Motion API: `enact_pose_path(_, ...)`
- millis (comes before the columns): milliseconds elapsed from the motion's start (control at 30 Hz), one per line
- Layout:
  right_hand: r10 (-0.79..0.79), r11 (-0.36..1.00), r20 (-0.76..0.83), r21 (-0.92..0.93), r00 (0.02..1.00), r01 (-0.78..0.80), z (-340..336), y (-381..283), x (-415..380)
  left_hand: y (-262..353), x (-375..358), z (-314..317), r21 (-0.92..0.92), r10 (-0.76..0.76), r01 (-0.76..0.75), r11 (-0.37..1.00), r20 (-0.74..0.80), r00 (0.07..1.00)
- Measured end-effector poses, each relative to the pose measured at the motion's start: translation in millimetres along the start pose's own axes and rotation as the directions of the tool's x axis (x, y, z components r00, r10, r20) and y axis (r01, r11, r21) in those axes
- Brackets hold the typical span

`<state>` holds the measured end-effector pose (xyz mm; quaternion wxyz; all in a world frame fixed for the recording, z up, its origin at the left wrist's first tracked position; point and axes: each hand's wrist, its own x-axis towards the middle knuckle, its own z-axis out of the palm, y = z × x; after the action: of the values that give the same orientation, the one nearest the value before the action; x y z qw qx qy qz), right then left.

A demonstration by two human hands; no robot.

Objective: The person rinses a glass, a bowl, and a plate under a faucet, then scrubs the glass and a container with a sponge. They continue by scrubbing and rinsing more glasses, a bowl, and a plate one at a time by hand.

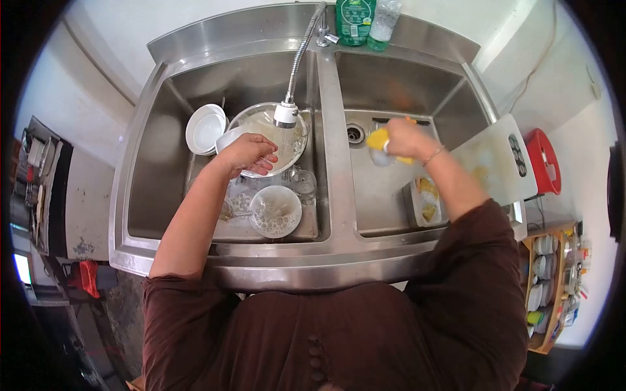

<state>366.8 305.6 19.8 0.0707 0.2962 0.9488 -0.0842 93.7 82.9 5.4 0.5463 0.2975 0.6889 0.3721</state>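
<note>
Over the left basin, my left hand is held below the spray head, its fingers loosely bent and apart. A white bowl-like piece shows right behind the back of that hand. Beneath it stands a wide metal basin of cloudy water. In the right basin, my right hand is closed around a yellow sponge, blurred by motion. Just below the sponge is a pale, see-through thing, also smeared. The drain lies to the left of this hand.
White bowls sit at the left basin's back. A soapy bowl and a clear glass are nearer me. A rectangular container stands below my right forearm. A white board, a red bin and a green soap pouch surround the sink.
</note>
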Motion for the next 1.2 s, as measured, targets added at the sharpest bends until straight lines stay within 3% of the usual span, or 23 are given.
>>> enact_pose_path(33,0.006,0.996,0.054,-0.092,0.999,-0.001,26,6,9,-2,0,2,0.047,-0.02,0.02,0.999,-0.009,1.0)
enact_pose_path(100,0.009,1.0,0.135,0.006,0.991,-0.009,56,-6,8,-5,2,6,0.107,-0.038,0.04,0.993,-0.017,0.999)
enact_pose_path(167,-0.005,1.0,0.162,-0.019,0.987,0.008,86,-12,13,-12,6,10,0.16,-0.061,0.064,0.985,-0.029,0.998)
enact_pose_path(267,0.0,0.997,0.193,-0.078,0.981,0.015,127,-19,25,-27,11,16,0.468,-0.052,0.054,0.882,-0.018,0.998)
enact_pose_path(300,0.027,0.994,0.197,-0.111,0.98,-0.005,135,-23,27,-31,10,17,0.458,-0.061,0.071,0.886,-0.036,0.997)
enact_pose_path(400,-0.02,0.994,0.199,-0.101,0.98,0.04,146,-27,25,-69,28,10,0.836,-0.076,0.104,0.539,-0.075,0.994)
enact_pose_path(433,-0.016,0.996,0.224,-0.083,0.975,0.035,146,-28,24,-74,26,11,0.831,-0.081,0.114,0.545,-0.084,0.993)
enact_pose_path(500,-0.01,0.996,0.214,-0.087,0.977,0.029,149,-29,26,-83,22,18,0.937,-0.075,0.139,0.319,-0.121,0.99)
enact_pose_path(633,0.04,0.997,0.194,-0.079,0.98,-0.025,126,-33,32,-97,31,24,0.95,-0.176,0.099,0.295,-0.048,0.983)
enact_pose_path(733,0.091,0.994,0.125,0.047,0.988,-0.098,93,-34,34,-107,42,28,0.904,-0.286,0.104,0.414,0.021,0.958)
enact_pose_path(800,0.062,0.99,0.125,0.12,0.99,-0.077,86,-22,39,-141,69,27,0.955,-0.212,0.007,0.296,0.059,0.975)
enact_pose_path(900,0.048,0.974,0.136,0.214,0.99,-0.077,63,-16,39,-124,62,39,0.967,-0.26,-0.014,0.253,0.082,0.962)
enact_pose_path(967,-0.006,0.973,0.226,0.227,0.974,-0.047,36,-16,34,-125,65,39,0.964,-0.264,-0.042,0.263,0.113,0.958)
enact_pose_path(1067,-0.128,0.895,0.224,0.446,0.966,0.015,-11,-23,19,-127,63,22,0.957,-0.25,-0.077,0.28,0.15,0.957)
enact_pose_path(1167,-0.22,0.692,0.071,0.714,0.973,0.104,-58,-55,-11,-127,51,-20,0.953,-0.193,-0.115,0.28,0.174,0.966)
enact_pose_path(1200,-0.212,0.694,0.068,0.713,0.975,0.101,-65,-63,-16,-159,69,-50,0.975,-0.209,-0.122,0.184,0.16,0.965)
